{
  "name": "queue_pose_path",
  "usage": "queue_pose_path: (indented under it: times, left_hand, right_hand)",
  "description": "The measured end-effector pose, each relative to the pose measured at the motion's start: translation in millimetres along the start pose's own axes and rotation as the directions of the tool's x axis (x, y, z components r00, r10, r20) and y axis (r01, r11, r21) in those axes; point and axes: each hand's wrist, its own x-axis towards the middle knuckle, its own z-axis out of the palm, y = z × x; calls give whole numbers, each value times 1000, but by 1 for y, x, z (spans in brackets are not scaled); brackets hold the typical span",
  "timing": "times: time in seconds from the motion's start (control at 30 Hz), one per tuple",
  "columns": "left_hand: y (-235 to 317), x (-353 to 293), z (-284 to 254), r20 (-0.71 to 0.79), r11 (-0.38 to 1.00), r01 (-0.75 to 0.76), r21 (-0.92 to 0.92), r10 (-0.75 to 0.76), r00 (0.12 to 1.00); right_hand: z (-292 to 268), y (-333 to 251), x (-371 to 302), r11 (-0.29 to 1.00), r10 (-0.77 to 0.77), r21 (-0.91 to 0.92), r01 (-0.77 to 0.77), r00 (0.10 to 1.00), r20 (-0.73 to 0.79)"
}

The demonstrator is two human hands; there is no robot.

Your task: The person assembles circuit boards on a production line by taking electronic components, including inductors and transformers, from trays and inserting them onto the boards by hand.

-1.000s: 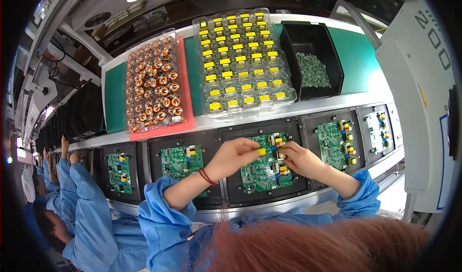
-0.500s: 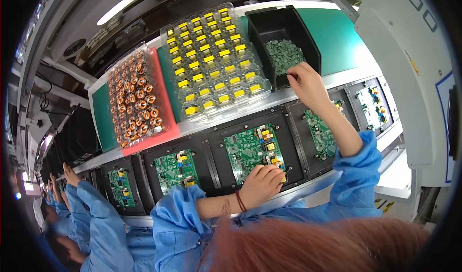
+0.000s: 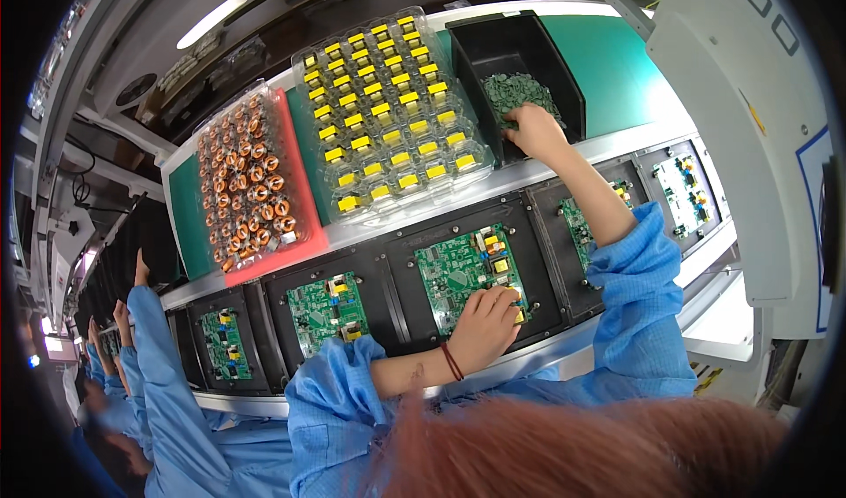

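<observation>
My left hand (image 3: 486, 326) rests at the near right corner of a green circuit board (image 3: 458, 278), its fingers bent and close together over a yellow-topped component (image 3: 519, 316). What is under the fingertips is mostly hidden. Farther off, my right hand (image 3: 536, 132) reaches over the near wall of a black bin (image 3: 573, 75). Its fingers are curled down at a heap of small flat green pieces (image 3: 520, 92). Whatever lies between those fingertips does not show.
More boards sit in black carriers along the line, including one on the left (image 3: 326, 308) and one on the right (image 3: 683, 194). Behind stand a clear tray of yellow-topped parts (image 3: 379, 110) and a red tray (image 3: 304, 189) bearing copper coils. Co-workers' blue sleeves (image 3: 159, 348) are at left.
My right hand has moved left, its fingers now among the green pieces. The board and my left hand have shifted slightly right. A co-worker's hand at left has risen.
</observation>
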Motion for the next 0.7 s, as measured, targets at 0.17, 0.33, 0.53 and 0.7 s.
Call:
queue_pose_path:
  times: [0.17,0.33,0.53,0.7]
  left_hand:
    - [-1,-1,-2,60,997,-22,71,18,998]
    - [-13,-3,-52,78,987,16,-157,-3,997]
    - [-61,-34,-127,-158,980,197,-17,-197,968]
    - [-96,-68,-157,-380,872,463,156,-380,843]
  right_hand:
    - [11,-2,9,992,-27,118,35,997,-72]
    - [8,-10,6,994,-5,106,26,981,-194]
    - [16,10,9,963,-137,146,228,875,-465]
    - [-2,16,-17,957,-103,218,194,924,-368]
